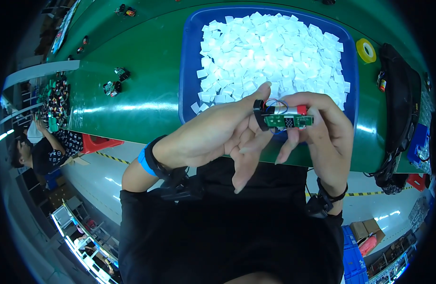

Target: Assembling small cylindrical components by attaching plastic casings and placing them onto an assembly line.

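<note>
I pinch a small green circuit board (289, 121) with its wired cylindrical cell between my right hand (324, 135) and left hand (218, 135) fingertips, just before the blue tray (189, 71) of white pads (270, 52). Judging by that, I'm mid-assembly; steadying the board comes first.

The table (147, 71) has a green, glossy top that reflects the overhead lights. A blue rectangular tray (189, 61) rests on it, heaped with small white square pads (270, 52). A roll of yellow tape (366, 50) lies flat just right of the tray; a black bag (402, 94) lies beyond it at the right edge. Small dark electronic assemblies (115, 81) sit left of the tray, well apart from it.
</note>
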The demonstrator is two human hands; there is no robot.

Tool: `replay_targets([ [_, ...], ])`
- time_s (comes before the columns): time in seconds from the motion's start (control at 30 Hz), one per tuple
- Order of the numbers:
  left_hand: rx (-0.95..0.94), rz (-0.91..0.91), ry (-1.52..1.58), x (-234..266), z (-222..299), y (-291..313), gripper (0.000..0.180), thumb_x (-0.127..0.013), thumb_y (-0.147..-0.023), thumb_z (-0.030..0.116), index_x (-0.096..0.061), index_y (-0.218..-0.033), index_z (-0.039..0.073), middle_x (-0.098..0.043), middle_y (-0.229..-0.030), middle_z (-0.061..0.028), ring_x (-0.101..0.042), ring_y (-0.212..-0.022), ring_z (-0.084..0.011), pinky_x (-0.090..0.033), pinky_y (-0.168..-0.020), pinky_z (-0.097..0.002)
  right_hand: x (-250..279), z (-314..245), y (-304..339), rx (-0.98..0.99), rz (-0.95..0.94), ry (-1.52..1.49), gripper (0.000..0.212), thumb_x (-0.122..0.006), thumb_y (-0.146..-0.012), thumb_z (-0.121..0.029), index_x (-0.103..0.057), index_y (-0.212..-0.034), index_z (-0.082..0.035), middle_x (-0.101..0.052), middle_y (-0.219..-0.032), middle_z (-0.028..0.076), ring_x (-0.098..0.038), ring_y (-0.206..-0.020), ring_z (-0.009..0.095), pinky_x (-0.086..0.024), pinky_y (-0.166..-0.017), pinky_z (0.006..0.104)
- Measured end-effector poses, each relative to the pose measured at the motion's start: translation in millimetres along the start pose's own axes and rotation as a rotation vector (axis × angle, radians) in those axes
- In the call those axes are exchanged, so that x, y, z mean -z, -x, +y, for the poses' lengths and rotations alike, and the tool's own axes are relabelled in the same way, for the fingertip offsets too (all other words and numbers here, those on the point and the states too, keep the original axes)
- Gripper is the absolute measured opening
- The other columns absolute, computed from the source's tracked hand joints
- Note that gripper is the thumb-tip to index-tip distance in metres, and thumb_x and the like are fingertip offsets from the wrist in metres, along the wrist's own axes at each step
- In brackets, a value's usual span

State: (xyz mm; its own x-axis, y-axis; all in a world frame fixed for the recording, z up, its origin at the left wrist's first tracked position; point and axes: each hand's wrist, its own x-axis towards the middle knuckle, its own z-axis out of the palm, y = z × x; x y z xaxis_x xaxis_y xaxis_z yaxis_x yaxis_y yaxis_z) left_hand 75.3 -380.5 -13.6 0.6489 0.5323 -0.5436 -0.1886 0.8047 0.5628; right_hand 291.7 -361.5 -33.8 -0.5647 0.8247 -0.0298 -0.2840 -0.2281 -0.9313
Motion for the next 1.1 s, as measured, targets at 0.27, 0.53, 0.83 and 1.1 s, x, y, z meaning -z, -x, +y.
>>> replay_targets([
  [0.27,-0.046,-0.085,-0.09,9.8,3.5,-0.2,0.08,-0.015,-0.102,0.067,-0.046,-0.058,0.008,-0.063,-0.056,-0.0142,-0.064,-0.049,-0.0174,-0.044,-0.052,-0.0173,6.9,11.2,-3.7,-0.033,-0.055,-0.271,0.034,-0.044,-0.106,-0.015,-0.053,-0.126,0.011,-0.062,-0.114,0.023,-0.062,-0.078,0.018,-0.06,-0.048,0.0309],
  [0.53,-0.074,0.237,-0.37,-10.9,17.9,1.4,0.081,-0.026,-0.103,0.063,-0.063,-0.09,-0.007,-0.068,-0.069,-0.0143,-0.066,-0.058,-0.0174,-0.056,-0.053,-0.0245,19.3,-10.2,-3.0,0.023,-0.053,0.182,0.025,-0.062,-0.094,-0.004,-0.064,-0.116,0.009,-0.062,-0.112,0.021,-0.066,-0.088,0.02,-0.062,-0.058,0.0284],
  [0.83,-0.337,0.281,-0.54,-14.3,-2.2,-5.9,0.031,-0.056,-0.103,0.024,-0.053,-0.116,-0.004,-0.068,-0.096,-0.0132,-0.068,-0.079,-0.0151,-0.059,-0.058,-0.0252,7.1,0.0,0.1,0.337,0.18,0.67,0.038,-0.079,-0.072,0.011,-0.069,-0.108,0.007,-0.064,-0.103,0.016,-0.067,-0.086,0.017,-0.059,-0.062,0.0235],
  [1.1,-0.442,0.285,-0.5,-16.1,-12.0,-10.3,0.029,-0.059,-0.098,0.009,-0.051,-0.122,-0.005,-0.065,-0.096,-0.01,-0.067,-0.083,-0.0136,-0.059,-0.058,-0.0251,20.4,2.0,7.0,0.236,0.128,0.512,0.031,-0.083,-0.073,0.001,-0.073,-0.103,0.002,-0.067,-0.091,0.012,-0.07,-0.082,0.016,-0.059,-0.063,0.024],
])
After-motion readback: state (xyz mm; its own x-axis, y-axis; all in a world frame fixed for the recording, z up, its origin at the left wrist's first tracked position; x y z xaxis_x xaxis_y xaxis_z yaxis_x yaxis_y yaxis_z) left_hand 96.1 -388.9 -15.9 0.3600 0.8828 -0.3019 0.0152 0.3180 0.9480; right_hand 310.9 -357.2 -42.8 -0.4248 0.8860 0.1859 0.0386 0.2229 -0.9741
